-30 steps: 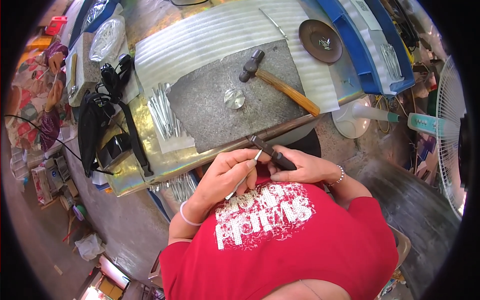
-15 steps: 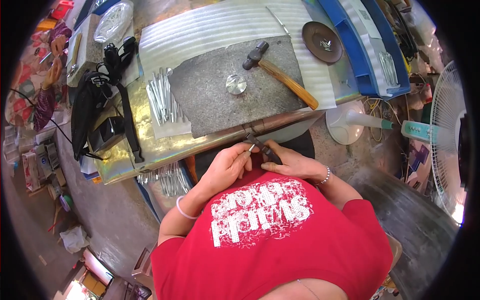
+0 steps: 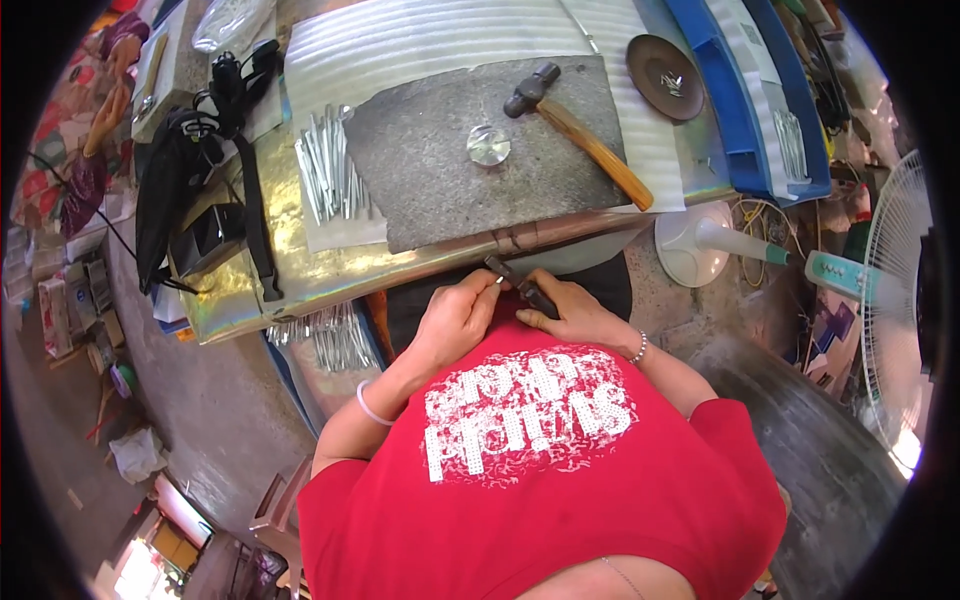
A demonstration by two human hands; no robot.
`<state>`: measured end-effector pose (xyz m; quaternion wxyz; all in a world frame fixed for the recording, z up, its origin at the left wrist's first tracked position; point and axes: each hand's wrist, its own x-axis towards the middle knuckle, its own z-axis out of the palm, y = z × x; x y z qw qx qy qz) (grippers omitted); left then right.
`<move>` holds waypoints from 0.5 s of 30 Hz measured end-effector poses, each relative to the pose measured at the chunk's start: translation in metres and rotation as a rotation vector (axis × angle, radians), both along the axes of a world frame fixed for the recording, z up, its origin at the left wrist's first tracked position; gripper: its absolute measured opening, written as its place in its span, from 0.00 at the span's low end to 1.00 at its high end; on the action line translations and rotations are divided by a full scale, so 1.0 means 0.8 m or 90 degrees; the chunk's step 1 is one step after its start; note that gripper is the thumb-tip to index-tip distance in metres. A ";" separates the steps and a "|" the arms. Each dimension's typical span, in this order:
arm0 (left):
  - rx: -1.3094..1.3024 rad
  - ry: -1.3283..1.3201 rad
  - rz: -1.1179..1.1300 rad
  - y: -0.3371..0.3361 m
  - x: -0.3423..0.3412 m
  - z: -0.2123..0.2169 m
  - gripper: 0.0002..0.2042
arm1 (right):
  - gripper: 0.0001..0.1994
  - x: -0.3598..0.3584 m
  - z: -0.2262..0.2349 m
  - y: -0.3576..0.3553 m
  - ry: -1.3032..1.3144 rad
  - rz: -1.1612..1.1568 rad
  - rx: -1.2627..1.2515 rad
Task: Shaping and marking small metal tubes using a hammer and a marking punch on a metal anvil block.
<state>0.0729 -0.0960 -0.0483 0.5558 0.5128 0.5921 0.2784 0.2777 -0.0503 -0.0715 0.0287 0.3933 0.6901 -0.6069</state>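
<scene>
Hands: two, close against the chest at the bench edge, likely so small work sits steady.
Left hand (image 3: 455,320): fingers pinched together on a thin metal pin (image 3: 497,284).
Right hand (image 3: 578,318): fingers clamped on a dark tool (image 3: 520,285) touching the pin.
Hammer (image 3: 580,135): one, lying on the grey slab (image 3: 440,170), within reach.
Disc (image 3: 488,145): one, mid-slab.
Rods (image 3: 330,178): one pile, too many to count.

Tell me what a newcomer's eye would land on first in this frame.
Likely the two hands meeting at the near edge of the bench: the left hand pinches a small silvery piece while the right hand grips a dark tool. Behind them, a wooden-handled hammer lies on a grey slab beside a small round metal disc, with a pile of silvery rods at the slab's left.
</scene>
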 end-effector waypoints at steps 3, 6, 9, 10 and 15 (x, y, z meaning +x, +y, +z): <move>-0.005 0.030 -0.013 -0.001 0.000 0.004 0.07 | 0.23 0.000 -0.001 -0.001 -0.014 -0.010 0.012; 0.078 0.035 -0.019 -0.006 -0.001 -0.002 0.07 | 0.22 0.000 -0.002 -0.005 -0.009 -0.012 0.045; 0.070 -0.038 -0.021 -0.009 -0.005 -0.005 0.07 | 0.20 0.002 -0.010 -0.011 0.019 -0.016 0.067; 0.070 -0.039 -0.020 -0.010 -0.007 -0.007 0.07 | 0.20 0.002 -0.013 -0.013 0.033 -0.016 0.073; -0.063 -0.260 -0.053 -0.018 -0.023 -0.021 0.10 | 0.18 -0.003 -0.010 -0.018 0.009 -0.007 0.057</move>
